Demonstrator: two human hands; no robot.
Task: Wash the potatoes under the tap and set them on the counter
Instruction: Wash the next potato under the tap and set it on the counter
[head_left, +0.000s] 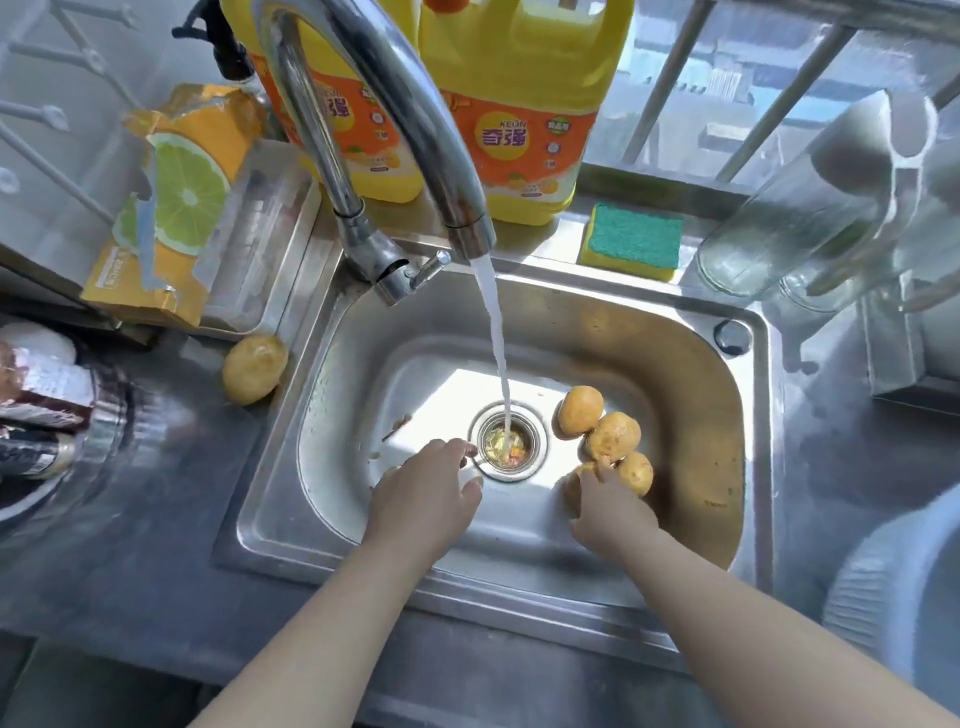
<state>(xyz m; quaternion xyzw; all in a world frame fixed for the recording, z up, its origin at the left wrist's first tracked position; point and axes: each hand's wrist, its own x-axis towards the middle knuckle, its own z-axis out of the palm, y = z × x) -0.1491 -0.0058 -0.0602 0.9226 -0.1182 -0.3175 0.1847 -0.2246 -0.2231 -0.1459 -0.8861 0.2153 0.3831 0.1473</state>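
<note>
1. While water runs from the tap (470, 236) in a steady stream straight into the drain (508, 444), both hands are down inside the sink (691, 364).
2. Left hand (426, 499): palm down on the basin floor just left of the drain, fingers loosely spread, nothing in its grip. Fingertips near the drain rim; stream passes beside them, not on them.
3. Right hand (610, 512): reaching into the potato cluster at the right of the drain. Fingers curled over a partly hidden potato (574, 480) beneath the hand; one fingertip touching the middle potato (614, 436). Cannot tell whether the grip has closed on the hidden one or merely rests on it.
4. Potatoes in the sink: three in plain sight in a touching row, namely the far potato (581, 410), the middle one, and the near potato (636, 473), plus the one under the right hand. All sit right of the stream, none under it.
5. One washed-side potato (254, 369) lies alone on the steel surface (156, 519) just left of the sink rim, below a torn lemon-print packet (171, 208).
6. Behind the tap: two yellow detergent jugs (524, 104), side by side. A green-topped sponge (634, 241) lies on the back ledge to their right.
7. Food scraps visible in the drain strainer.
</note>
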